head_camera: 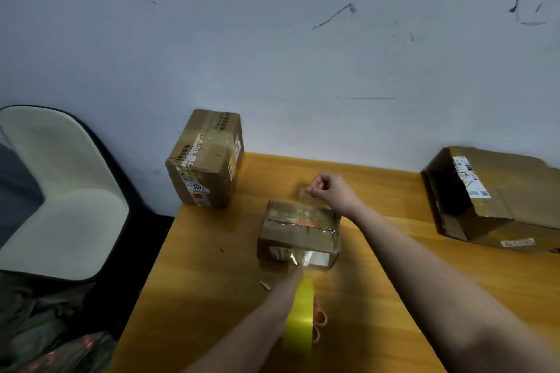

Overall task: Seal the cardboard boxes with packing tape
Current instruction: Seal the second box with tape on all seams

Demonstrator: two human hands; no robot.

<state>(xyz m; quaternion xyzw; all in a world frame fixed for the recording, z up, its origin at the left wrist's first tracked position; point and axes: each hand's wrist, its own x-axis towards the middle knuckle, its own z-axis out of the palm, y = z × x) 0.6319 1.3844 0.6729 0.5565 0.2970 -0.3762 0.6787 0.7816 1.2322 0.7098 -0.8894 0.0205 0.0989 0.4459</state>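
A small cardboard box [291, 235] sits mid-table, with glossy clear tape over its top seam and down its near face. Just beyond the box's far edge, my right hand [331, 191] pinches the free end of the clear tape [305, 193] between thumb and fingers. My left hand [288, 288] holds the yellowish tape roll [298, 312] in front of the box. Its fingers curl around the roll's right side, and one finger reaches forward to touch the tape on the box's near face.
A taller taped box [206, 160] stands at the yellow table's [394, 281] back left corner. An open box [491, 197] lies on its side at the right. A pale chair [60, 191] is left of the table, and the wall rises right behind it.
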